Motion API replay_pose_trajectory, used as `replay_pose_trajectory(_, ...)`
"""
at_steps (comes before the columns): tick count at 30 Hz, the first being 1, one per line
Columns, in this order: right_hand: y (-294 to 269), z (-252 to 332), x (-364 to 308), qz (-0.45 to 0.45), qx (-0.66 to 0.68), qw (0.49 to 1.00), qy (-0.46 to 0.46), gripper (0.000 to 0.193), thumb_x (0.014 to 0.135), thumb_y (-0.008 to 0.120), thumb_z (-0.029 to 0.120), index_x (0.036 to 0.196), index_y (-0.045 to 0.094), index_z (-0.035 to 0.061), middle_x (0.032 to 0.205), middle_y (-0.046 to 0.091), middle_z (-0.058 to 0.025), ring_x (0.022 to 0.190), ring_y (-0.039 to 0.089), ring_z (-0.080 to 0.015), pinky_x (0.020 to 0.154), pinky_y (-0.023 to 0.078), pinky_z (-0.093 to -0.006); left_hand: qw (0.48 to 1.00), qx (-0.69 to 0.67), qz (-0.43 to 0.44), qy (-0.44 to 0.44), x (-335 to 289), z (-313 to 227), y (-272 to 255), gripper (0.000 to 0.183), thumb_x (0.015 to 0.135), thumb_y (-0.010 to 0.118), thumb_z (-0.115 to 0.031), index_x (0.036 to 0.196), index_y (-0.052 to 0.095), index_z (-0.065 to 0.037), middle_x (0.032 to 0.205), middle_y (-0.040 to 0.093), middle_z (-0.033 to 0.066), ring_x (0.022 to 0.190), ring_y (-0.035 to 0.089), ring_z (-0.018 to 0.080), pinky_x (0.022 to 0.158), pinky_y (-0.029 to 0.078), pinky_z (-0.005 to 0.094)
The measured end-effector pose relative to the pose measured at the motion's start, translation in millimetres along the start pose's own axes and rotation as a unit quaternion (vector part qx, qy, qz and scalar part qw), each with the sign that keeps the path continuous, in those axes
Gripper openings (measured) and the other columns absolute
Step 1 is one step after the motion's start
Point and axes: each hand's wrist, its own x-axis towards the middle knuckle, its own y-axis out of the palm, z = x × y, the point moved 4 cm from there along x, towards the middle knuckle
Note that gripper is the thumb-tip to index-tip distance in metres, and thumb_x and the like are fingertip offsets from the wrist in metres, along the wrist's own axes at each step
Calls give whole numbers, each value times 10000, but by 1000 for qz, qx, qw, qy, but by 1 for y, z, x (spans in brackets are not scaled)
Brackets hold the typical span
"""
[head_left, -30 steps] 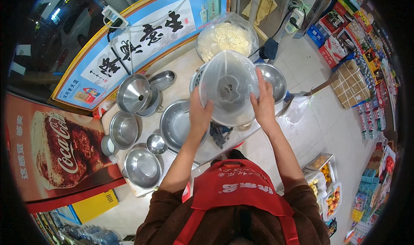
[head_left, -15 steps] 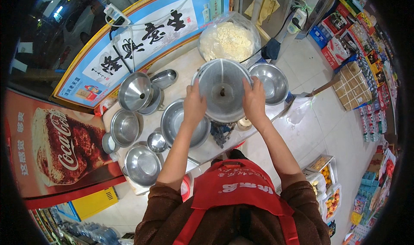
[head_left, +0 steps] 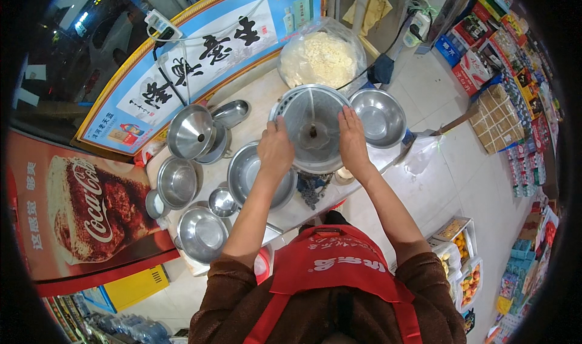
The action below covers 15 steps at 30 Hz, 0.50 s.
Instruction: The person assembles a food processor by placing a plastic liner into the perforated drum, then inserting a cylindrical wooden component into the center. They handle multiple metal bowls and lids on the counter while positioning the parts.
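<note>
A grey, semi-translucent cone-shaped basket point(head_left: 306, 116), with a dark hub at its centre, sits inside a round housing whose pale perforated rim point(head_left: 291, 96) shows at the far left. My left hand point(head_left: 276, 147) grips the basket's left side, its fingers curled at the edge. On the opposite side, my right hand point(head_left: 351, 139) holds the edge with its fingers close together. The undersides of both hands and the lower part of the housing are hidden. A wide steel bowl point(head_left: 257, 168) stands just left of my left forearm. Beside my right hand is another steel bowl point(head_left: 381, 118).
Beyond the housing, a plastic-lined bowl holds pale crumbly material point(head_left: 321, 58). On the left of the table are a steel funnel point(head_left: 189, 132), a scoop point(head_left: 230, 113), a ladle point(head_left: 222, 202) and several bowls. A dark cloth point(head_left: 312, 189) lies near the front edge.
The basket has dropped or levelled slightly, and more of the perforated rim shows at its far left. My right hand has shifted inward, with its fingers further over the edge.
</note>
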Motion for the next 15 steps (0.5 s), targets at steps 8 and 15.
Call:
replay_pose_trajectory(8, 8, -5, 3, 14, -1, 1000, -15, 579, 783, 504, -136, 1360, 454, -126, 1497, 381, -278, 1432, 313, -423, 1196, 230, -479, 997, 21, -13, 72, 12, 6, 5, 606, 770, 680, -70, 1322, 493, 97, 1084, 591, 224, 1006, 594, 373, 830, 528, 442)
replay_pose_trajectory(15, 5, -4, 5, 16, 2, 1000, -17, 520, 813, 481, -123, 1333, 483, -126, 1480, 406, -271, 1423, 332, -414, 1198, 239, -475, 997, 14, -11, 81, 15, 7, 6, 563, 763, 674, -82, 1277, 523, 92, 1047, 614, 232, 965, 605, 383, 820, 519, 457)
